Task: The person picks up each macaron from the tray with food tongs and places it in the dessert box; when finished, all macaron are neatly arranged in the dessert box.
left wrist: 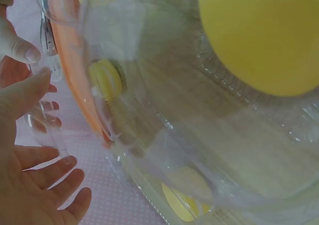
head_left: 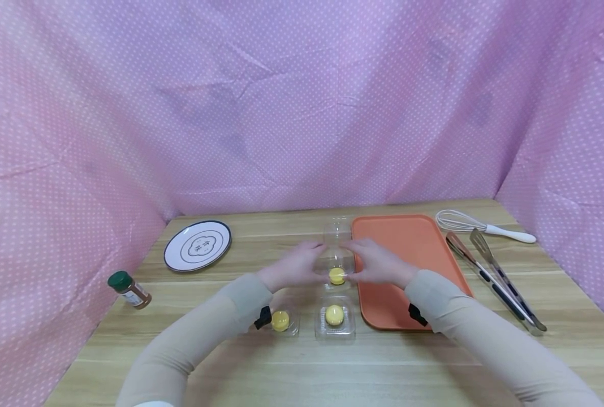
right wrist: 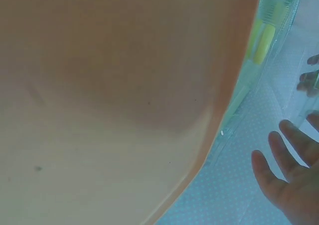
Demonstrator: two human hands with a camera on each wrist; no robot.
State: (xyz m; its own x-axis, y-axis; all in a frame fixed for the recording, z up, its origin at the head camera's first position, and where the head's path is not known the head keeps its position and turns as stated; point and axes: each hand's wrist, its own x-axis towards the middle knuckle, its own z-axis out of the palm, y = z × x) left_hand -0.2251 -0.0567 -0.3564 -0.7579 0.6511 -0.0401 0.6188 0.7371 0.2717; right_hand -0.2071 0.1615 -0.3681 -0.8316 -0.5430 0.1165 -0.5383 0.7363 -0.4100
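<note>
My left hand (head_left: pixel 296 267) and right hand (head_left: pixel 382 264) reach in from either side of a clear plastic box (head_left: pixel 337 226) with a raised lid. A yellow macaron (head_left: pixel 336 276) sits in its near half. Spread fingers (left wrist: pixel 60 182) of the left hand lie by a clear plastic edge in the left wrist view. In the right wrist view the right hand's fingers (right wrist: pixel 281 157) are apart and fairly straight. Nearer me, a second macaron (head_left: pixel 335 315) rests in another clear box (head_left: pixel 350 328). A third macaron (head_left: pixel 280 320) sits in a box beside my left wrist.
An orange tray (head_left: pixel 398 237) lies under my right forearm. Beyond it on the right are a whisk (head_left: pixel 485 227) and metal tongs (head_left: pixel 505 288). At the left stand a white plate (head_left: pixel 180 249) and a green-capped spice jar (head_left: pixel 131 291). Pink dotted cloth (head_left: pixel 292 113) encloses the table.
</note>
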